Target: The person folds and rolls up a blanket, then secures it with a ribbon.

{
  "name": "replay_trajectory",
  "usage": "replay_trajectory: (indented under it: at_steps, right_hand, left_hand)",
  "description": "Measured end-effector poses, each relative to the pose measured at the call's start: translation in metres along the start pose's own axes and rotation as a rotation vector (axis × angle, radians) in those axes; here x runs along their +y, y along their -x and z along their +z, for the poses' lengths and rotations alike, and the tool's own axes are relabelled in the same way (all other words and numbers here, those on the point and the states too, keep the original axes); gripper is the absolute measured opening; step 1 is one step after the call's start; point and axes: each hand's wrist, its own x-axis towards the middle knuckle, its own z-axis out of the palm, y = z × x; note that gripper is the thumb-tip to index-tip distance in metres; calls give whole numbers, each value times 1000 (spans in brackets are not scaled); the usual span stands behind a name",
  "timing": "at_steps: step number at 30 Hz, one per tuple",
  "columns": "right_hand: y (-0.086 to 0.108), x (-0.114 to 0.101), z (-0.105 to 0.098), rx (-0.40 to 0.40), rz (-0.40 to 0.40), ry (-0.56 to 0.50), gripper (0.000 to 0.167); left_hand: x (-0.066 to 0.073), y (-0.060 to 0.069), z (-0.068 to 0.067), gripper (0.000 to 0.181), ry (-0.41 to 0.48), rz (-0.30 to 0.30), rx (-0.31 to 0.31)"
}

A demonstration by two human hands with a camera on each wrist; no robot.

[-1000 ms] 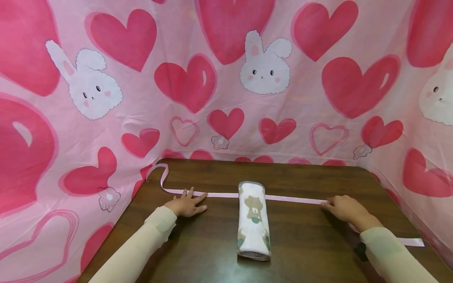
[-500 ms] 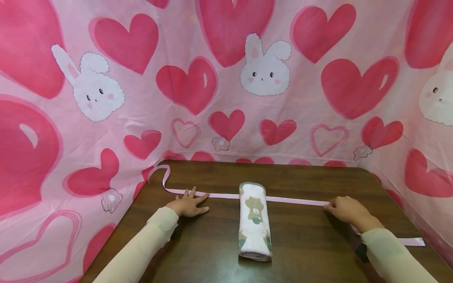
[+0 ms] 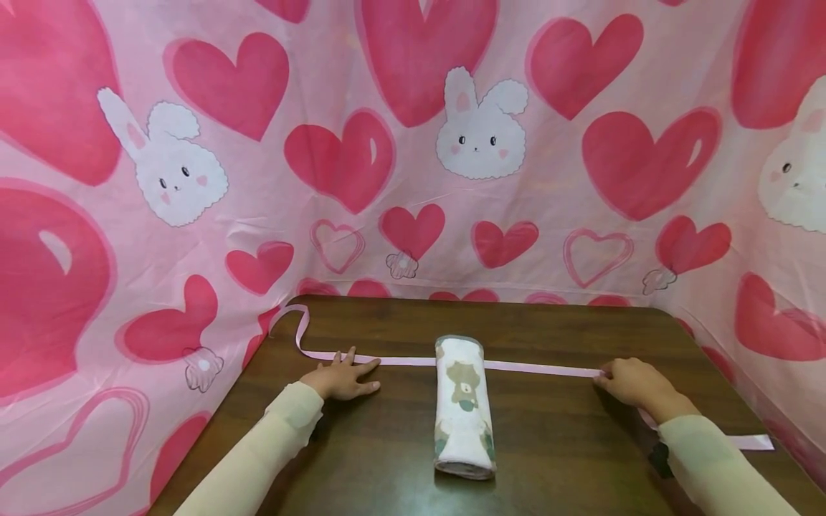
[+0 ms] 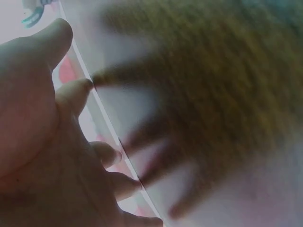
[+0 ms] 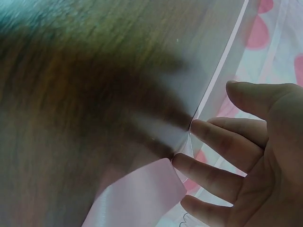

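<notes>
A long pink ribbon (image 3: 542,369) runs across the table under a rolled white towel (image 3: 462,430) with a bear print. My left hand (image 3: 340,378) lies with spread fingers on the ribbon, left of the towel; the left wrist view shows several fingertips touching the ribbon line. Over on the right, my right hand (image 3: 635,385) rests its fingertips on the ribbon. Its thumb (image 5: 255,97) stands apart from the fingers in the right wrist view, where a wide pink loop of ribbon (image 5: 142,194) rises beside them. Part of the ribbon is hidden behind the right hand and sleeve.
The dark wooden table (image 3: 548,444) has a rounded far corner at the right. The ribbon's left end curls near the left edge, and its right end lies past the right sleeve. A pink heart-and-rabbit cloth (image 3: 413,179) hangs around the table's back and sides.
The head view has shifted slightly. Both hands, the ribbon and the towel keep practically the same places relative to one another.
</notes>
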Motion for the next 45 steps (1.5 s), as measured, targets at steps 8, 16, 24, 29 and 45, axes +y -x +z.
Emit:
replay_trajectory:
  at_steps: [8,16,24,29,45]
  right_hand:
    - [2,1,0,8,-9,12,37]
    - [1,3,1,12,-21,25,34]
    - [1,2,1,10,-24,25,31]
    - [2,2,-1,21,-37,26,30]
    - [-15,-18,-29,14,-117,46,28]
  left_hand:
    - [0,2,-2,70,-3,-2,9]
    - [-5,-1,-1,70,9,3,15]
    - [-7,0,0,71,40,6,49]
    - [-5,1,-3,74,60,4,81]
    - [29,10,6,51,66,206,308]
